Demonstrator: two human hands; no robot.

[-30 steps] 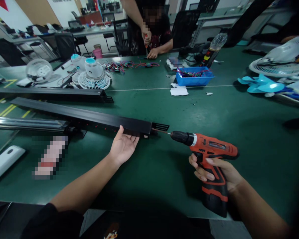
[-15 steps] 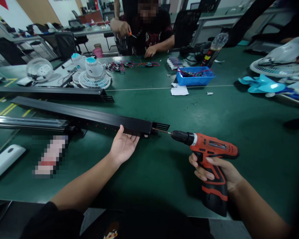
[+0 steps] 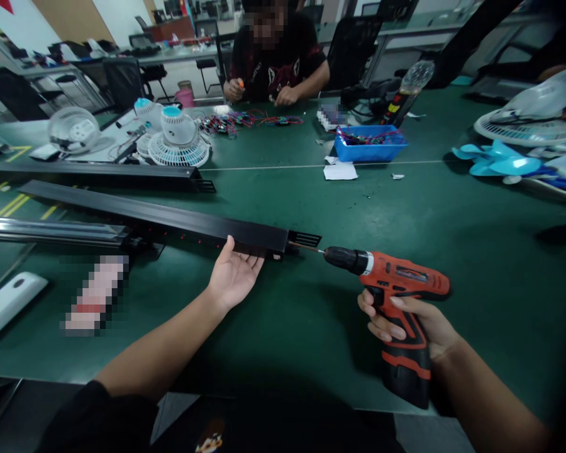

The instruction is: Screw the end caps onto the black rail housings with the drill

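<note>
A long black rail (image 3: 183,217) lies slanted across the green table, its near side dotted with small red spots. My left hand (image 3: 236,277) supports it close to its right end, palm up, fingers tucked under and thumb against the side. My right hand (image 3: 405,321) is wrapped round the handle of an orange and black cordless drill (image 3: 400,275), a finger by the trigger. From the drill's chuck a thin bit (image 3: 306,246) reaches left to the rail's end, beside a slotted black bracket (image 3: 306,238). Where the tip sits inside is hidden.
Another black rail (image 3: 89,175) lies behind, and shiny metal rails (image 3: 51,229) are at left. Small fans (image 3: 179,145), a blue bin (image 3: 370,146) of wires, a bottle (image 3: 405,94) and light-blue fan blades (image 3: 504,160) stand around. A co-worker (image 3: 278,63) sits opposite.
The co-worker opposite has lowered the hand with the orange-handled tool to the table and leans slightly forward. My hands, the drill and the rail look the same.
</note>
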